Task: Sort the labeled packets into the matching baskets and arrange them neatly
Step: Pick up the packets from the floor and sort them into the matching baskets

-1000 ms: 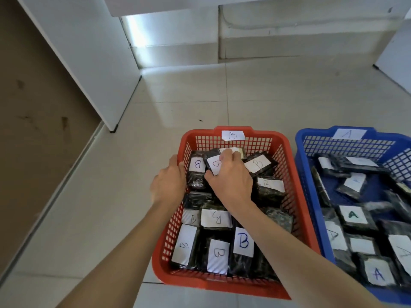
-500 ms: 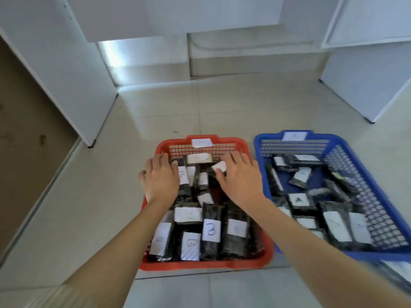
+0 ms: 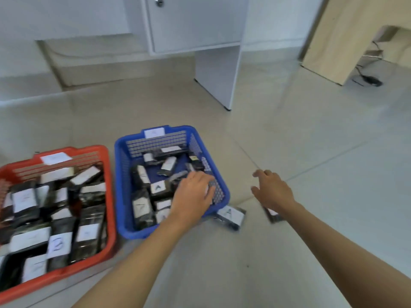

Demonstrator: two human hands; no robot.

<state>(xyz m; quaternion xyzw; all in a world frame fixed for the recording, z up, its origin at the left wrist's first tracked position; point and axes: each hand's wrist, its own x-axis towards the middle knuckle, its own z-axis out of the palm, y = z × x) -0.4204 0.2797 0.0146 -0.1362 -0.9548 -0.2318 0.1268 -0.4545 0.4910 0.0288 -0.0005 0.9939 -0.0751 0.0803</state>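
Observation:
A red basket [image 3: 110,196] at the left is packed with several dark packets labelled B. Beside it stands a blue basket [image 3: 126,218] holding several loose packets labelled A. My left hand [image 3: 193,196] lies over the blue basket's right wall, fingers curled, with nothing visibly held. My right hand [image 3: 272,190] hovers open above the floor to the right of that basket. A packet marked A [image 3: 231,215] lies on the floor against the blue basket's front right corner. Another dark packet [image 3: 273,215] lies on the floor, partly hidden under my right wrist.
The floor is pale tile [image 3: 311,152]. A white cabinet leg [image 3: 219,74] stands behind the blue basket. A wooden panel [image 3: 347,34] with a black cable and plug [image 3: 367,80] is at the far right.
Both hands have left the red basket and moved right: the left now over the blue basket, the right over the floor. The view has swung right, bringing two floor packets into sight.

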